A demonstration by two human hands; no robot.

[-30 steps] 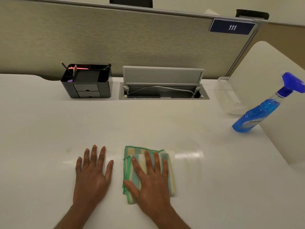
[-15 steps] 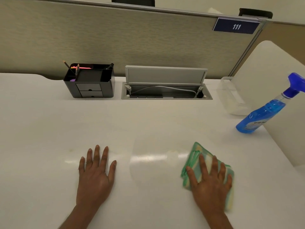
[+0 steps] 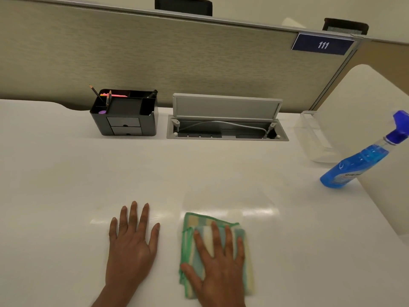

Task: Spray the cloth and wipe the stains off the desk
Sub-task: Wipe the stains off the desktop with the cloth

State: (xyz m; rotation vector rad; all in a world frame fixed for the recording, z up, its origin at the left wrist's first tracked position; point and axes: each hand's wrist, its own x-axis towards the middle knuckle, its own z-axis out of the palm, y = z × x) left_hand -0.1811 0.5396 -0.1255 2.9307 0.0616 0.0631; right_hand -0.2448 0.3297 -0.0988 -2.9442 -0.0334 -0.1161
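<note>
Right hand [image 3: 218, 265] flat, fingers spread, pressed on folded green, yellow and blue striped cloth [image 3: 200, 227] near front edge of white tabletop [image 3: 66, 178]. Left hand [image 3: 130, 247] flat, fingers spread, on bare surface just beside cloth, not touching. Translucent blue spray bottle [image 3: 358, 162] at right edge, well apart. Black plastic desk organiser [image 3: 125, 117] and open grey cable hatch [image 3: 226, 120] along back edge.

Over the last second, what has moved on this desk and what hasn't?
The right hand swept the cloth out to the right, then back left beside the left hand, pressing flat on it throughout. A damp sheen marks the desk where it passed. The left hand stayed flat; spray bottle and black organizer did not move.
</note>
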